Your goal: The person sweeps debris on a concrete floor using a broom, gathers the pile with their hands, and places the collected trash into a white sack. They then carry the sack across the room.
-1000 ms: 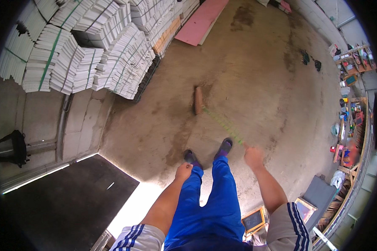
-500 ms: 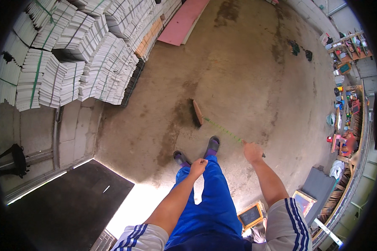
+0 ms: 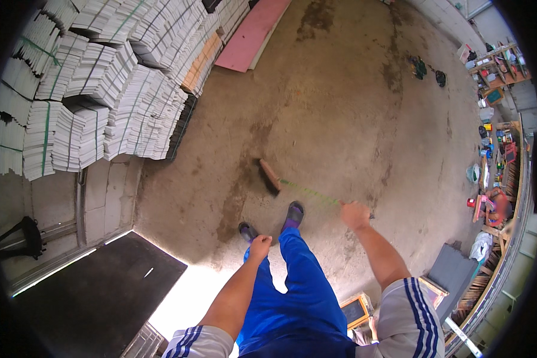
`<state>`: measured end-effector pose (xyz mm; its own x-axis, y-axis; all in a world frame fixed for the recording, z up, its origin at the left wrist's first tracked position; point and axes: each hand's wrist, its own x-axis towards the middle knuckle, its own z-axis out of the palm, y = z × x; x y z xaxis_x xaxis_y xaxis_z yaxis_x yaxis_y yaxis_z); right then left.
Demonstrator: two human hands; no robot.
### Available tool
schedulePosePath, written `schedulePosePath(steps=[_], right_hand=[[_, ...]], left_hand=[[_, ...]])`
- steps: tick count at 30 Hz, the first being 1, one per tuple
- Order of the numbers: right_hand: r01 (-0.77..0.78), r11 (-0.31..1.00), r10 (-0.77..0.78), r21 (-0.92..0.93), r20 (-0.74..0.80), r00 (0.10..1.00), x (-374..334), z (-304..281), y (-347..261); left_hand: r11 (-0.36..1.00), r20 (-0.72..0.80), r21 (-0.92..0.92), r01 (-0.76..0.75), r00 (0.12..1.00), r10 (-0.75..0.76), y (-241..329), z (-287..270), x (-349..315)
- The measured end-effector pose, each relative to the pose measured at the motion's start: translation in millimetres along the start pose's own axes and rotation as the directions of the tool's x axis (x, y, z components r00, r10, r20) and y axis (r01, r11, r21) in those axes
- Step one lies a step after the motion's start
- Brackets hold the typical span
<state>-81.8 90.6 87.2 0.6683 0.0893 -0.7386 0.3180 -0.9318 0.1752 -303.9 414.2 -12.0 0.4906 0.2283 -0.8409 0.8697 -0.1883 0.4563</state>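
My right hand [image 3: 355, 215] is closed around the end of a green-banded handle, part of a push broom [image 3: 269, 176]. The broom's brownish head rests on the concrete floor, ahead of my feet and tilted across. From my grip the handle slopes down toward the left to meet it. My left hand [image 3: 261, 246] is closed in a loose fist before my left leg, off the broom, with nothing visible in it. Two dark shoes [image 3: 293, 213] stand on the floor just beyond it.
Strapped stacks of white panels [image 3: 143, 107] fill the far left. Beyond them lies a pink board [image 3: 252, 36]. Dark plastic scraps [image 3: 420, 67] lie on the floor at far right. Cluttered shelving [image 3: 498, 149] lines the right side. A framed board [image 3: 357, 310] stands near my right elbow.
The broom head has moved left and slightly nearer to me. My left hand has shifted left and a little nearer, while the right hand has moved only slightly left.
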Motion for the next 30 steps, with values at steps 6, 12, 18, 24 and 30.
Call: schedulePosePath(steps=[6, 12, 18, 24, 30], right_hand=[[-0.024, 0.998, 0.032, 0.053, -0.146, 0.989, 17.8, -54.3, 73.3], [0.229, 0.972, -0.216, 0.061, -0.17, 0.962, 20.2, -40.8, 8.3], [0.24, 0.919, -0.203, 0.312, -0.146, 0.968, 74.8, -52.8, -113.2], [-0.086, 0.928, 0.104, 0.363, -0.029, 0.994, 99.6, -76.8, -10.4], [-0.014, 0.936, 0.077, 0.352, -0.166, 0.983, 72.5, -73.0, 11.0]], left_hand=[[0.998, -0.031, -0.029, -0.055, 0.998, 0.055, 22.6, 31.9, 13.9], [0.998, 0.015, -0.066, -0.01, 1.0, 0.011, 89.9, 40.1, 2.3], [0.995, -0.073, 0.07, -0.065, 0.995, 0.07, 68.1, 37.2, 33.2], [1.0, -0.022, -0.003, -0.008, 1.0, 0.008, 87.1, 20.7, 37.0], [0.994, -0.025, 0.062, -0.091, 0.995, 0.093, 85.7, 26.6, 66.7]])
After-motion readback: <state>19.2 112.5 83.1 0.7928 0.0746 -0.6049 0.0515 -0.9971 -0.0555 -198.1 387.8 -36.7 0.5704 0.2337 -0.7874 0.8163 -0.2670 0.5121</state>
